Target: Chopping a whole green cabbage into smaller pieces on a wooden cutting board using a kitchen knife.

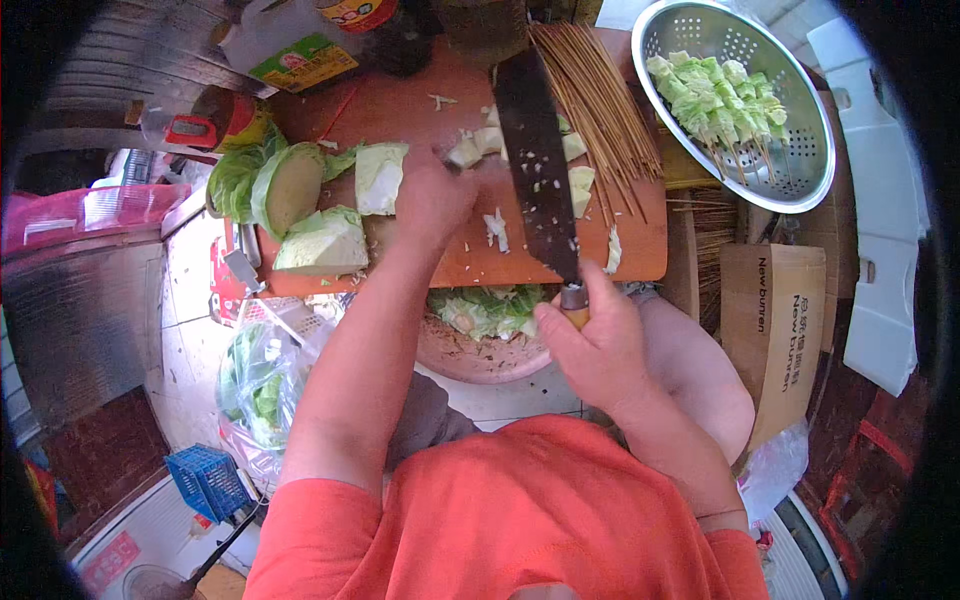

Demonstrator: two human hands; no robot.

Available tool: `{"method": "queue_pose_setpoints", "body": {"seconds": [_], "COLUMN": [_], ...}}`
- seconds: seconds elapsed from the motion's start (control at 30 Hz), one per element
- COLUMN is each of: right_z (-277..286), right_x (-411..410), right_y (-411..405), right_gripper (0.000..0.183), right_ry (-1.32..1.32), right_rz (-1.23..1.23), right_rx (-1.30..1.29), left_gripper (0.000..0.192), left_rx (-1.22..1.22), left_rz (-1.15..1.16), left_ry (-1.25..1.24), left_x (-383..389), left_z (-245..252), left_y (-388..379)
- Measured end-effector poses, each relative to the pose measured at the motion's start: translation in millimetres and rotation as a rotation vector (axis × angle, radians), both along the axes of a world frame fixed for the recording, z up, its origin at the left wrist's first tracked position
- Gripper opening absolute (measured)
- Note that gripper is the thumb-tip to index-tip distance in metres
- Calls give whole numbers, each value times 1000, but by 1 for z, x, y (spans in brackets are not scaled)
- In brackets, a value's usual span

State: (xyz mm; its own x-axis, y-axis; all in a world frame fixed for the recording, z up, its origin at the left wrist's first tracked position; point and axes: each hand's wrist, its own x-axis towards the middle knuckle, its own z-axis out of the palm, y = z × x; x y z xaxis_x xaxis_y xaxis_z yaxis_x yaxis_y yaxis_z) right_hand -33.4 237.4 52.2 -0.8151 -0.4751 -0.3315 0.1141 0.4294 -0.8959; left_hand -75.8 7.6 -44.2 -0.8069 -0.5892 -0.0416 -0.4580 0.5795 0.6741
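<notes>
My right hand grips the wooden handle of a cleaver, whose wide dark blade is flecked with cabbage bits. My left hand is beside a cut cabbage piece on the wooden board; its fingertips are hidden, so whether it holds the piece cannot be told. Farther left lie a cabbage wedge and a large cut cabbage portion. Small cabbage chunks lie behind and beside the blade. Bamboo skewers are spread at the board's right side.
A steel colander at upper right holds skewered cabbage. Bottles, including a plastic jug, stand at the back left. Below the board's front edge is a basin with cabbage scraps. A cardboard box stands right, a plastic bag of greens left.
</notes>
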Motion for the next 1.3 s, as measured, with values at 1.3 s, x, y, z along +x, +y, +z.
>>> {"method": "queue_pose_setpoints", "body": {"seconds": [1.3], "right_z": [-10], "right_x": [-17], "right_y": [-80], "right_gripper": [35], "right_ry": [161], "right_rz": [383], "right_rx": [359], "left_gripper": [43], "left_rx": [235], "left_rz": [-115], "left_ry": [-31], "left_x": [34], "left_z": [4], "left_y": [-98]}}
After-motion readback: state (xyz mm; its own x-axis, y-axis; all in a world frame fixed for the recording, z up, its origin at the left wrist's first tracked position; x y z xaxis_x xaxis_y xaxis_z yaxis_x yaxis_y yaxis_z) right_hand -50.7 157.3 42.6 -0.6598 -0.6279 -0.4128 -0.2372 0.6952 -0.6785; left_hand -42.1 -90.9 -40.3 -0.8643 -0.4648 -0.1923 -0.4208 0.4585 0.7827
